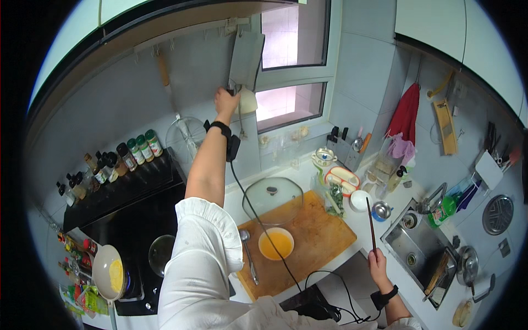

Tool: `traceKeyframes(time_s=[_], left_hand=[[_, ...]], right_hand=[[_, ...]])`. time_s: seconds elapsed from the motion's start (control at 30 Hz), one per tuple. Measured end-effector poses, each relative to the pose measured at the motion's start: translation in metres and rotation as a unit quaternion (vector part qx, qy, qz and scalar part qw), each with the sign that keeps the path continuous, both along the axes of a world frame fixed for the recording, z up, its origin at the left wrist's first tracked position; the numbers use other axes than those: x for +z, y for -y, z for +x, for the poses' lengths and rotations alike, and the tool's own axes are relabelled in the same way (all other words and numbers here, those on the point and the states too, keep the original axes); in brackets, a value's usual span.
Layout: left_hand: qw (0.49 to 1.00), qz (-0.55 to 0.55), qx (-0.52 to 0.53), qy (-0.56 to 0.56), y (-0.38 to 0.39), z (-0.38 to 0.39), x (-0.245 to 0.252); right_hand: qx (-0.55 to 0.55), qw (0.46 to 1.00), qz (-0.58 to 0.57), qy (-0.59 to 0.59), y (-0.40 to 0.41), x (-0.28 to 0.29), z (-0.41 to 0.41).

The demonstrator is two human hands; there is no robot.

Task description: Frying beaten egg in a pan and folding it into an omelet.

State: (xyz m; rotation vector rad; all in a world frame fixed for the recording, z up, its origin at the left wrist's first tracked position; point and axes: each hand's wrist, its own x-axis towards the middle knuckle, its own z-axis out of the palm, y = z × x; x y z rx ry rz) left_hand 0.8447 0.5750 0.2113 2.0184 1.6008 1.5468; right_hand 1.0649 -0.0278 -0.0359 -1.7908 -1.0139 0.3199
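My left hand (226, 102) is raised to the wall beside the window, its fingers at a dark piece among the hanging utensils. I cannot tell whether it grips one. Next to it hang a cream-coloured utensil head (246, 102) and a flat grey board-like panel (246, 60). In my right hand (377, 266) are dark chopsticks (371, 225), pointing up. A bowl of beaten egg (276, 244) stands on the wooden cutting board (326, 235), with a metal spoon (250, 260) beside it. Yellow egg (116, 275) lies in a pale frying pan (101, 264) over a blue flame.
A glass lid (272, 200) overlaps the cutting board's back edge. Seasoning bottles (135, 149) line the ledge behind the black stove (136, 222). Black cables (284, 262) run from my left wrist across the board. At right is a metal sink (416, 247); a white bowl (360, 201) stands nearby.
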Motion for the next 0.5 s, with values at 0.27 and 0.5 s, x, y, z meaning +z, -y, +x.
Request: traceKeyframes(time_s=[0.27, 0.5], left_hand=[[0.988, 0.014, -0.151, 0.027, -0.029, 0.004, -0.016], [0.851, -0.053, -0.407, 0.329, 0.072, 0.031, 0.023]], right_hand=[[-0.014, 0.996, 0.02, -0.087, -0.028, -0.008, -0.005], [0.006, 0.986, 0.046, -0.157, -0.053, -0.005, -0.007]])
